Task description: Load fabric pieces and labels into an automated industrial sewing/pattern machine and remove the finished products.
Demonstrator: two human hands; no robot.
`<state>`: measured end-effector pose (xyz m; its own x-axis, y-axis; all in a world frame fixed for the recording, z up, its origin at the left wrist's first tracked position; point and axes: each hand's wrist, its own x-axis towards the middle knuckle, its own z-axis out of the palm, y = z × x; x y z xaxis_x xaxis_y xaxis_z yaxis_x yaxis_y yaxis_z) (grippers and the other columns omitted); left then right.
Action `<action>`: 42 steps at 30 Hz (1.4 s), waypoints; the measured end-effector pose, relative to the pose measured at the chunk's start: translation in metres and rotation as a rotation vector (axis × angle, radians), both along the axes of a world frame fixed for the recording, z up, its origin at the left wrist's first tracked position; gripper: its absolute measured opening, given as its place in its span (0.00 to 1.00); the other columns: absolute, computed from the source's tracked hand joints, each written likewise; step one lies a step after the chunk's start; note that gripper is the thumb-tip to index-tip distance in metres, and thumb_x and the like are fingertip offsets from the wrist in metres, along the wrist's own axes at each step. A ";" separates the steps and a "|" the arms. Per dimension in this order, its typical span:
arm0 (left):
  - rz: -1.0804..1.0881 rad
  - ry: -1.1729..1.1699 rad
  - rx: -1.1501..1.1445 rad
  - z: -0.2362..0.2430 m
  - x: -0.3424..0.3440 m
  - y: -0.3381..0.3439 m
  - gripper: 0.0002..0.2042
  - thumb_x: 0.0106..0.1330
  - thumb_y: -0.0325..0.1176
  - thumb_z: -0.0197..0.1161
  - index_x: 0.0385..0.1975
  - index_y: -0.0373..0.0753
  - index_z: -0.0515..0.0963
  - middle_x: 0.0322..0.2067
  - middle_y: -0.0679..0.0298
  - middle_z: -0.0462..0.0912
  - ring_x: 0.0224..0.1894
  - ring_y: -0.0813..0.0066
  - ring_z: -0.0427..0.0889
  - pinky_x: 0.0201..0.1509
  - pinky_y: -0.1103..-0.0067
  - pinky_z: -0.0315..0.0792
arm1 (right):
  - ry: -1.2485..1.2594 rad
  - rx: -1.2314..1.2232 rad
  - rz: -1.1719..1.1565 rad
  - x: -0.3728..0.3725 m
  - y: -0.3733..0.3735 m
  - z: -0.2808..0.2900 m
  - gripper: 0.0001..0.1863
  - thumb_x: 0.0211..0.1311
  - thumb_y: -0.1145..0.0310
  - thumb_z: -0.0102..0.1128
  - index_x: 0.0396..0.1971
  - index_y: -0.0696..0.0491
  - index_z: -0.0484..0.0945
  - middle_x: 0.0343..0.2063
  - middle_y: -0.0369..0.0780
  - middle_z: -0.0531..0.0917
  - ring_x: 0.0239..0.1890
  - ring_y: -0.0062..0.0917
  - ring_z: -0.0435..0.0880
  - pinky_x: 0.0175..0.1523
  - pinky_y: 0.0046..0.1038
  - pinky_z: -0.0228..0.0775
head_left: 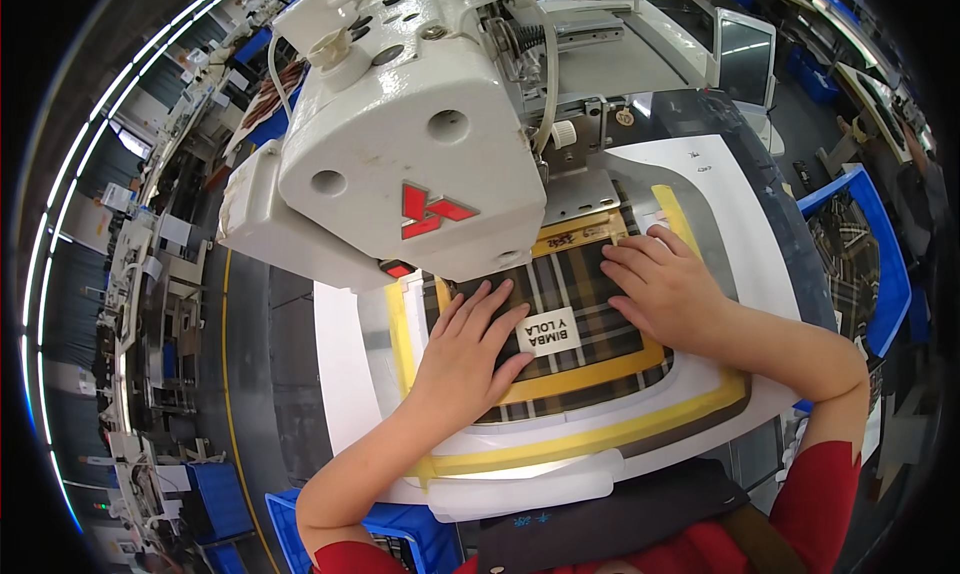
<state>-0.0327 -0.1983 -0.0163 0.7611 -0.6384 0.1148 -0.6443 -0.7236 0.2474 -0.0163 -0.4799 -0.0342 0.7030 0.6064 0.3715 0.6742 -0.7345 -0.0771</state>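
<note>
Plaid fabric [585, 289] is lying inside a yellow-taped template [570, 449] before the sewing machine [400, 154]; left hand [463, 359] and right hand [668, 292] are resting on opposite sides, fingers spread; fabric is seeming light, soft (probably wrinkling easily), edges likely offering best hold

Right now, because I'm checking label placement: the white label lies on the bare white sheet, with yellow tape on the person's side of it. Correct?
Not quite: the head view shows the white label on the plaid fabric, with yellow tape on the person's side of it.
</note>
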 end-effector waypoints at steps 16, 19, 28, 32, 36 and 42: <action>-0.040 -0.034 -0.033 -0.017 0.018 -0.067 0.24 0.62 0.41 0.62 0.56 0.39 0.70 0.62 0.54 0.66 0.65 0.51 0.64 0.67 0.61 0.58 | 0.005 -0.021 0.084 0.017 -0.017 -0.016 0.22 0.54 0.59 0.64 0.46 0.56 0.77 0.51 0.40 0.78 0.54 0.31 0.73 0.62 0.38 0.61; -0.024 -0.039 -0.025 -0.018 0.020 -0.076 0.24 0.62 0.41 0.62 0.56 0.39 0.70 0.62 0.54 0.66 0.65 0.51 0.64 0.67 0.61 0.59 | 0.013 0.003 0.102 0.020 -0.020 -0.016 0.22 0.55 0.59 0.63 0.46 0.56 0.77 0.51 0.40 0.78 0.54 0.31 0.73 0.62 0.38 0.61; 0.017 -0.058 0.009 -0.019 0.025 -0.091 0.25 0.62 0.42 0.61 0.58 0.40 0.69 0.62 0.54 0.66 0.65 0.52 0.63 0.67 0.61 0.58 | 0.045 -0.032 0.147 0.028 -0.028 -0.019 0.21 0.59 0.58 0.60 0.48 0.56 0.77 0.54 0.40 0.76 0.57 0.31 0.71 0.63 0.38 0.59; 0.029 -0.068 0.018 -0.024 0.028 -0.093 0.25 0.63 0.44 0.60 0.58 0.40 0.68 0.62 0.54 0.66 0.65 0.53 0.62 0.68 0.61 0.57 | 0.062 -0.009 0.156 0.028 -0.032 -0.024 0.21 0.61 0.58 0.58 0.49 0.56 0.77 0.56 0.39 0.75 0.59 0.30 0.70 0.64 0.38 0.59; 0.042 -0.063 -0.005 -0.027 0.027 -0.089 0.25 0.63 0.43 0.61 0.58 0.40 0.69 0.62 0.54 0.66 0.65 0.53 0.62 0.68 0.61 0.57 | 0.036 -0.064 0.212 0.012 -0.033 -0.025 0.19 0.61 0.58 0.57 0.48 0.55 0.77 0.56 0.39 0.75 0.60 0.31 0.69 0.63 0.38 0.59; 0.032 -0.080 -0.007 -0.035 0.025 -0.081 0.25 0.63 0.43 0.61 0.58 0.40 0.70 0.62 0.54 0.66 0.65 0.53 0.62 0.68 0.61 0.56 | 0.005 -0.096 0.343 -0.026 -0.036 -0.028 0.19 0.61 0.59 0.58 0.47 0.55 0.77 0.54 0.41 0.75 0.59 0.33 0.71 0.61 0.39 0.61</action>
<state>-0.0076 -0.2795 -0.0517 0.7690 -0.6132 0.1808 -0.6392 -0.7423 0.2010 -0.0424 -0.5157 -0.0624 0.4542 0.8395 0.2982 0.8827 -0.4694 -0.0229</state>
